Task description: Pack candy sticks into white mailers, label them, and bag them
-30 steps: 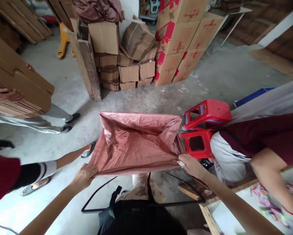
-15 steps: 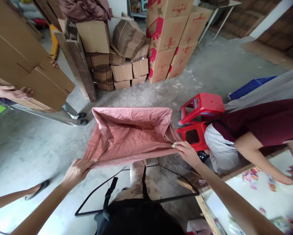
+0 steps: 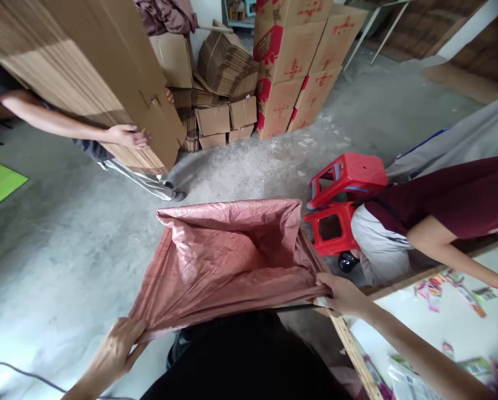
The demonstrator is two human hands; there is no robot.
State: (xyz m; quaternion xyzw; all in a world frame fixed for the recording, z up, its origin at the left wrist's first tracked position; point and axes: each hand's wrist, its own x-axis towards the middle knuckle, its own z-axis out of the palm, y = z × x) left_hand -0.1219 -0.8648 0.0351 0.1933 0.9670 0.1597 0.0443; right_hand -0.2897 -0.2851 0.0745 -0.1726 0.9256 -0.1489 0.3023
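Observation:
A large pink woven sack (image 3: pixel 215 250) hangs in front of me with its mouth spread wide toward me. My left hand (image 3: pixel 117 344) is closed on the near left corner of its rim, thumb and fingers pinching the cloth. On the near right corner, my right hand (image 3: pixel 340 294) grips the rim the same way. The far edge of the mouth is folded over, and the inside shows creased cloth with a dark hollow at the right. Of the black frame under the sack, only a short piece shows by my right hand.
At left a person carries a tall stack of flattened cartons (image 3: pixel 119 72). Red-printed boxes (image 3: pixel 294 78) stand at the back. Red stools (image 3: pixel 352 178) are at right, beside a seated person (image 3: pixel 448 200) at a white table (image 3: pixel 423 333) with small packets. A cable (image 3: pixel 24 372) crosses the floor.
Both my hands have drawn the sack's near rim closer to my body, covering most of the black frame. The person with the cartons has moved rightward.

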